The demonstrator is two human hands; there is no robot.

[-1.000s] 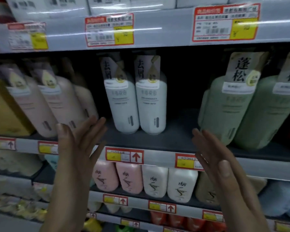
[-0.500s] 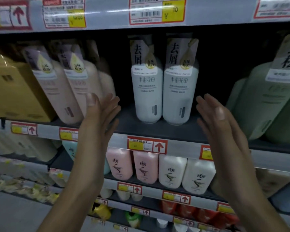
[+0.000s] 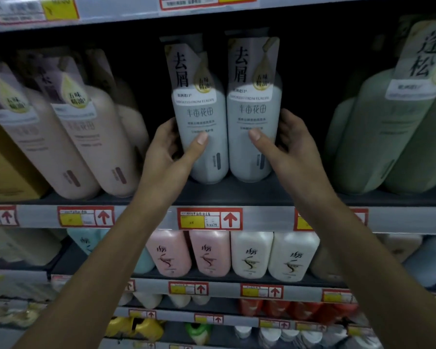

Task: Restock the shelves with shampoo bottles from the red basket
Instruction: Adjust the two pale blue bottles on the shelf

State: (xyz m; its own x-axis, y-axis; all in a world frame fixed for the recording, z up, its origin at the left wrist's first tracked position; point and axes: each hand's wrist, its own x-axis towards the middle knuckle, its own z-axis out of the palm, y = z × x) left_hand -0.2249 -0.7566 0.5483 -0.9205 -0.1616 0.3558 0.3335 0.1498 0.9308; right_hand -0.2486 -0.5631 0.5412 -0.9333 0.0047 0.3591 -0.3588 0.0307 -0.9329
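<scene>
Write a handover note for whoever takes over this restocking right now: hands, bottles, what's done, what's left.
Left grip: holds the left white shampoo bottle, thumb on its front.
Right grip: holds the right white shampoo bottle the same way.
Both bottles stand upright, side by side, on the dark shelf.
Done: these two are on the shelf.
Left: straighten them and let go. The red basket is out of view, so the remaining stock is unknown.

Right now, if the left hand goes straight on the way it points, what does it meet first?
The left hand grips the left white bottle, so it meets that bottle at once. Behind it the shelf is dark; I cannot tell what follows.
</scene>
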